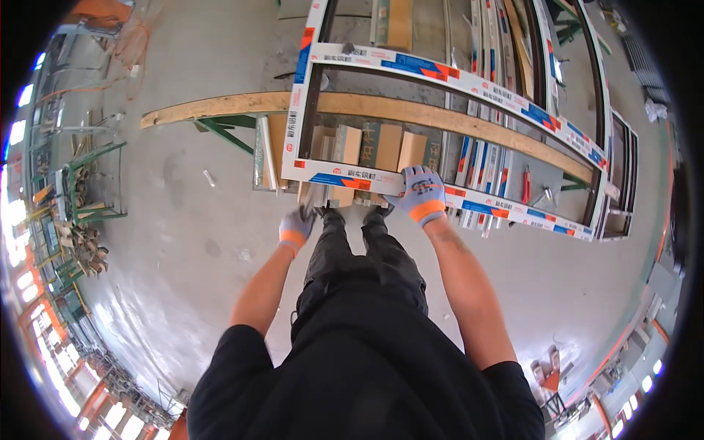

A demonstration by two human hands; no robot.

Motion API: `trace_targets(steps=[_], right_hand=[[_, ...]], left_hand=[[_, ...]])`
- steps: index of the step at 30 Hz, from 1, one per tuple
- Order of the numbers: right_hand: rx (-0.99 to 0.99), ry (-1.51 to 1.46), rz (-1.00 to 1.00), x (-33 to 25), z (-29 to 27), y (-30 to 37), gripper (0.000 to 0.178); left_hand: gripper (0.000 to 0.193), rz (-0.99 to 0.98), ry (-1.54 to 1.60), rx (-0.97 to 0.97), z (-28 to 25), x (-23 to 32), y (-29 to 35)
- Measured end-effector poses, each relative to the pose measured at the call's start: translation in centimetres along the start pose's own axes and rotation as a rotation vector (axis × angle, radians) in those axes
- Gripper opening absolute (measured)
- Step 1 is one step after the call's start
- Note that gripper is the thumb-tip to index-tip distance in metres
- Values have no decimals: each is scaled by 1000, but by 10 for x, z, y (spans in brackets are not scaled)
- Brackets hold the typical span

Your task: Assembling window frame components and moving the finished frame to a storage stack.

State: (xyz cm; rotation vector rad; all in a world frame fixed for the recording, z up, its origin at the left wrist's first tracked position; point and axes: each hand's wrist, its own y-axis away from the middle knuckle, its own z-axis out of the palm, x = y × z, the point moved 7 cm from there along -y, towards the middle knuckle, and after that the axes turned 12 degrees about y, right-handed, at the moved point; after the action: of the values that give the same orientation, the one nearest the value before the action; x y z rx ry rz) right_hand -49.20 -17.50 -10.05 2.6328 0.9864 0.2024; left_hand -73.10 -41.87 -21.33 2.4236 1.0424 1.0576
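Observation:
A large rectangular metal frame (350, 176), like a window frame, lies across a wooden beam (235, 105). White protective film with blue and orange patches covers its bars. My right hand (421, 192), in a grey glove with an orange cuff, grips the frame's near bar, its fingers curled over the top. Lower and to the left, my left hand (295, 226) hangs beside my leg in a matching glove, apart from the frame. Its fingers are blurred, so whether they hold anything does not show. Close to it, a blurred pale strip (315, 195) hangs below the near bar.
Cardboard-wrapped pieces (381, 147) and long film-covered profiles (480, 158) lie beneath the frame. A red-handled tool (526, 185) is at the right. Another frame (622, 176) stands beyond the right corner. Green racks (88, 165) with metal scraps line the left side.

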Motion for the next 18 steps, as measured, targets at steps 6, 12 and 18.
trace_targets(steps=[6, 12, 18], right_hand=[[51, -50, -18, -8, -12, 17, 69], [312, -154, -160, -135, -81, -12, 56], [369, -1354, 422, -157, -17, -122, 30]], left_hand=[[42, 243, -31, -127, -77, 14, 98], [58, 257, 277, 35, -128, 91, 42], [44, 449, 159, -70, -177, 159, -50]])
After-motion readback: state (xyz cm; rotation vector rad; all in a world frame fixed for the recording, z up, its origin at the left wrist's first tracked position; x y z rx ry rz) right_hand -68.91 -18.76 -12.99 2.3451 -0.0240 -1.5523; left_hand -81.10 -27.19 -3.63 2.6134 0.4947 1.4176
